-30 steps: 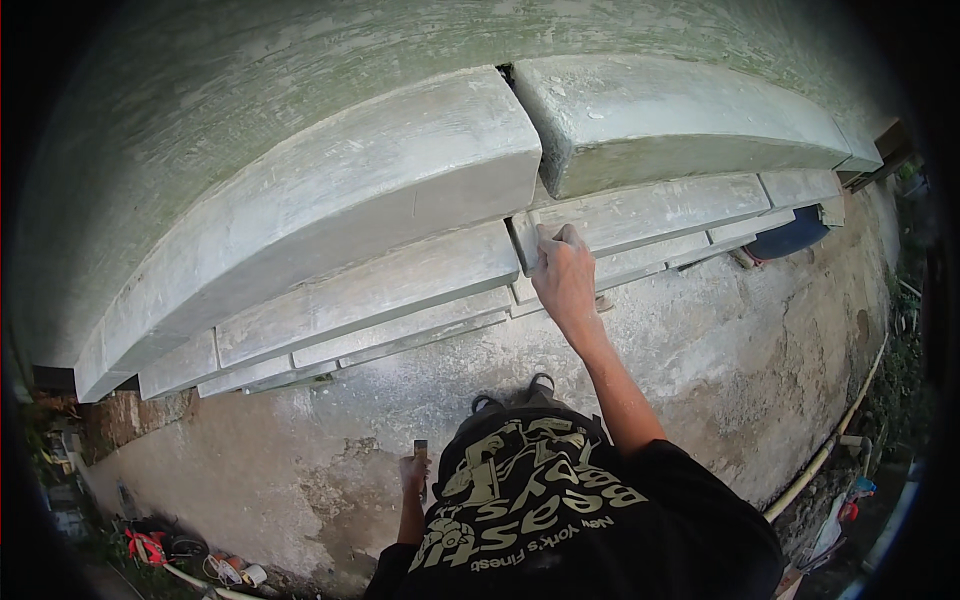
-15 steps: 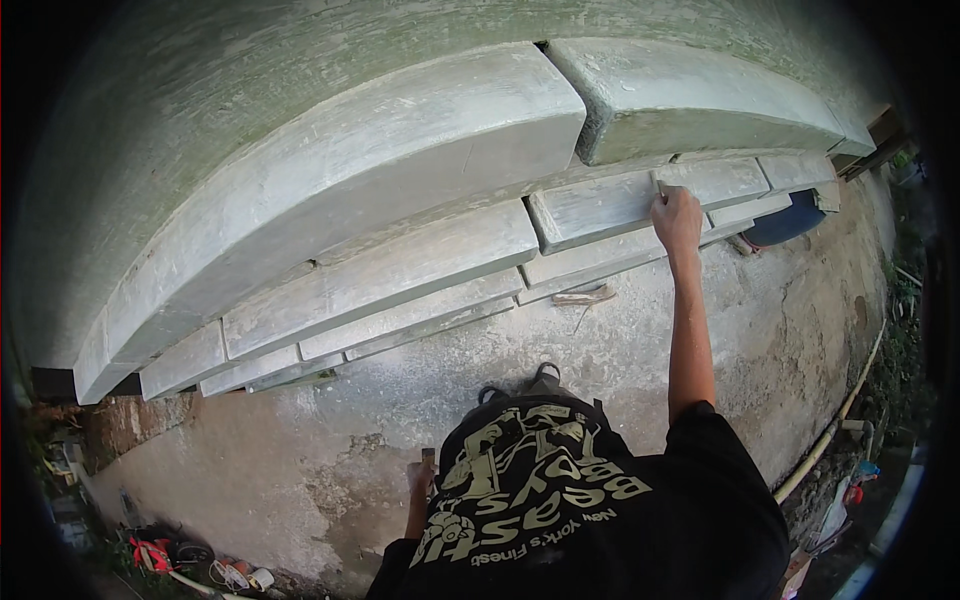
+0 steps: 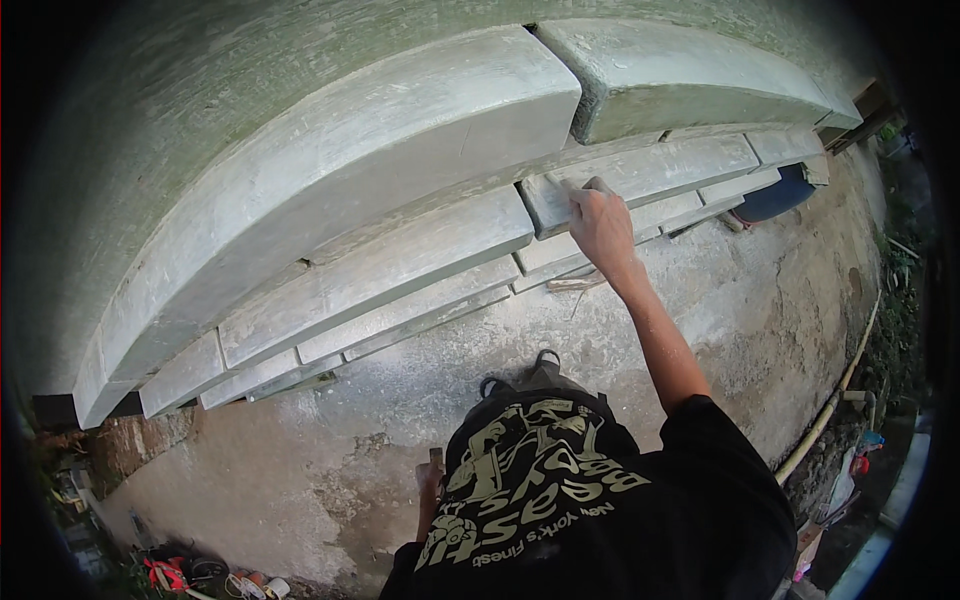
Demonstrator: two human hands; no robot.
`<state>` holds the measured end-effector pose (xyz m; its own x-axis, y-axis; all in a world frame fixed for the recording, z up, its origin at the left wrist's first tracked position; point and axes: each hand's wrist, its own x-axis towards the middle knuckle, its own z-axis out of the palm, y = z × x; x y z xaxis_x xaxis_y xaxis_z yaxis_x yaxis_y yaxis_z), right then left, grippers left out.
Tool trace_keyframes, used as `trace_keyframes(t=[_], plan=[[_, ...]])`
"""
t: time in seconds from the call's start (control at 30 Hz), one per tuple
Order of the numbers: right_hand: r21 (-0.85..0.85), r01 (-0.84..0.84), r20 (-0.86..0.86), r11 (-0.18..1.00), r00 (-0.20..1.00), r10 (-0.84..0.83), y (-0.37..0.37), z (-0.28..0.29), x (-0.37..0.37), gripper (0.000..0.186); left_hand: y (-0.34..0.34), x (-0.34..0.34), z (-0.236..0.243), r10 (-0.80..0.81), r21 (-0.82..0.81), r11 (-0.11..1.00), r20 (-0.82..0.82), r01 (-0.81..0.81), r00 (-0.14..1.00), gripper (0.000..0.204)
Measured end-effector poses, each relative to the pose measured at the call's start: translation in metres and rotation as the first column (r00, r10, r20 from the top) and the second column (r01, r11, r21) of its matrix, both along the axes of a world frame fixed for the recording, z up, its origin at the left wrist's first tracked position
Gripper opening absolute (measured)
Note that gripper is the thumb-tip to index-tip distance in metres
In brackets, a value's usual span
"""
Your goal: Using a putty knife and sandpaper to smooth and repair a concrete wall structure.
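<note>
My right hand [image 3: 602, 225] reaches up and presses on a grey concrete moulding slab [image 3: 660, 170], near the slab's left end. Its fingers are curled over a small pale piece [image 3: 562, 186] that lies flat against the slab; I cannot tell what the piece is. My left hand [image 3: 430, 490] hangs low beside my black printed shirt [image 3: 560, 500], mostly hidden by it. It grips a thin brown tool [image 3: 436, 458] that sticks up out of the fist. Long stepped concrete mouldings [image 3: 380, 270] run across the wall above.
A short wooden stick [image 3: 575, 284] lies on the rough plastered surface [image 3: 400, 400] below my right hand. A blue object [image 3: 775, 196] sits at the right end of the mouldings. A long pale pole [image 3: 830, 415] runs along the right edge. Red clutter [image 3: 170, 575] lies bottom left.
My right hand slid right along the slab, then came back left to the slab's left end. My left hand stayed low by my side.
</note>
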<state>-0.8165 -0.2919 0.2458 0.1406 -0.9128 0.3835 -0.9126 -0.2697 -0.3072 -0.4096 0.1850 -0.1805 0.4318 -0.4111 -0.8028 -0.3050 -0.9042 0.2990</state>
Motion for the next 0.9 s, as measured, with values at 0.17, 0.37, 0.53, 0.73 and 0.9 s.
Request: trace_keyframes(t=[0.17,0.37,0.53,0.73,0.9], plan=[[-0.056,0.321,-0.022,0.945,0.946,-0.323,-0.01,0.006,-0.095,0.019,-0.054,-0.012,0.081,-0.254,-0.328,0.912,0.015,0.245,0.967,0.028],[-0.025,0.315,-0.09,0.949,0.945,-0.316,-0.025,-0.027,-0.079,0.016,-0.042,-0.012,0.065,-0.149,-0.278,0.953,-0.081,0.121,0.985,0.03],[-0.004,0.167,-0.011,0.986,0.986,-0.167,-0.004,-0.02,0.007,0.026,0.005,-0.007,0.008,0.1,-0.125,0.986,-0.065,-0.108,0.993,0.036],[-0.049,0.125,0.012,0.991,0.992,-0.124,0.009,-0.017,0.032,0.025,-0.062,-0.025,0.105,-0.035,-0.08,0.996,-0.026,0.032,0.999,0.036],[0.061,0.116,0.095,0.991,0.988,-0.122,0.017,-0.014,0.05,0.022,-0.061,-0.024,0.108,-0.075,-0.217,0.974,-0.068,0.058,0.995,0.034]])
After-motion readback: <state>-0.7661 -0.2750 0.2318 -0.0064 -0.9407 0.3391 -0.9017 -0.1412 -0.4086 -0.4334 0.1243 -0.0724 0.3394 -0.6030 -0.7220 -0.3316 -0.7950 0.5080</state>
